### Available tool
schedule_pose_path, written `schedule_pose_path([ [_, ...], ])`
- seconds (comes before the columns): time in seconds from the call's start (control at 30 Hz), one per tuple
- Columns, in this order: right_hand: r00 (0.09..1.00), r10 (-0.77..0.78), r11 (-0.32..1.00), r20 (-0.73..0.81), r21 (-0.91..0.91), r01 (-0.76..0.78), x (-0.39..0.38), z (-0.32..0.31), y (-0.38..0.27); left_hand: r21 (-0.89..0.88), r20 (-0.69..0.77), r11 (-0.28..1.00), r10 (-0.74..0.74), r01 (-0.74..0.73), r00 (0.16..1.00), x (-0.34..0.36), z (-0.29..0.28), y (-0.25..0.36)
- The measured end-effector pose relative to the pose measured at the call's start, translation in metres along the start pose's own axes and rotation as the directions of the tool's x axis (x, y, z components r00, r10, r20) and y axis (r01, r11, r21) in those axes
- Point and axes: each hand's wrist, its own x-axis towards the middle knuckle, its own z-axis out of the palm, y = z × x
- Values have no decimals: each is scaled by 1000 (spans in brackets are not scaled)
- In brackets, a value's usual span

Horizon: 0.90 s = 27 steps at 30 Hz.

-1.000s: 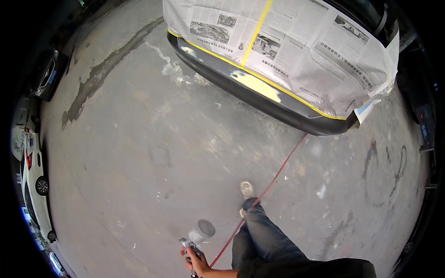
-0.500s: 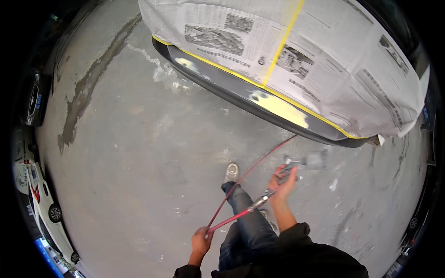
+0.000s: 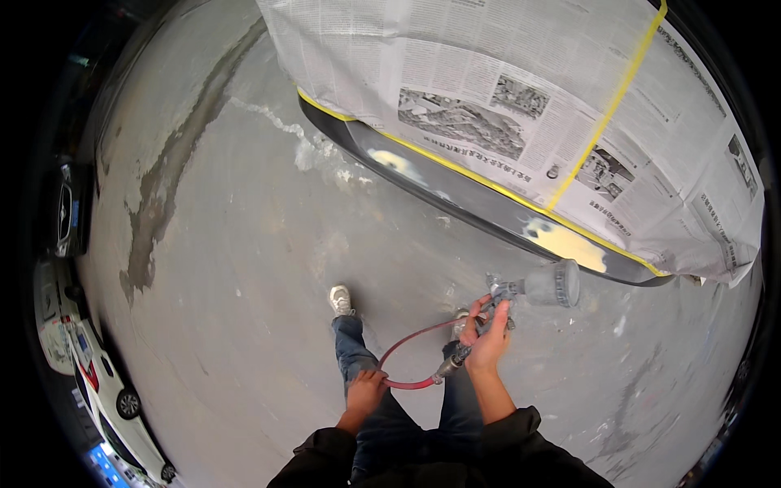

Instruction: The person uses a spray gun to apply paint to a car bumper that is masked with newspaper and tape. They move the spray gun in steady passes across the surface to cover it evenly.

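Note:
In my right hand (image 3: 488, 335) is a spray gun (image 3: 504, 294), its fingers wrapped round the handle. A grey cup (image 3: 555, 285) sticks out from the gun toward the right. From the metal fitting below the handle a red air hose (image 3: 411, 385) runs to my left hand (image 3: 366, 392), which is closed on it, and loops back up behind the gun. Just beyond the cup lies the dark bumper (image 3: 480, 207) of a vehicle, with a large pale yellow patch (image 3: 565, 244) and a smaller patch (image 3: 396, 164) farther left. The gun is apart from the bumper.
Newspaper sheets (image 3: 455, 49) edged with yellow tape (image 3: 606, 122) cover the vehicle above the bumper. Grey concrete floor (image 3: 244, 325) with a dark crack-like stain lies around my feet. A white car (image 3: 114, 398) and a dark car (image 3: 69, 207) stand at the far left.
Both hands have come closer together, and the hose between them now bends in a tighter loop. The bumper appears shifted to the right and lower in view. My feet are wider apart.

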Motion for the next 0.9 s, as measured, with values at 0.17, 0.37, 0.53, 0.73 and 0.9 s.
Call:
schedule_pose_path([
  [0.17,989,45,993,-140,-103,-60,15,88,48,-60,178,991,126,-117,976,38,-54,-62],
  [0.37,970,65,991,-234,-97,-90,44,194,105,-70,197,997,28,-15,980,45,-145,-159],
  [0.53,971,39,989,-238,-130,-72,74,247,128,-21,203,996,-82,88,976,57,-196,-222],
  [0.73,988,4,988,-153,-154,-27,105,273,137,-146,239,985,-57,94,969,62,-201,-240],
  [0.9,994,43,992,-96,-112,-53,118,269,141,-171,277,983,-22,72,961,66,-195,-235],
])
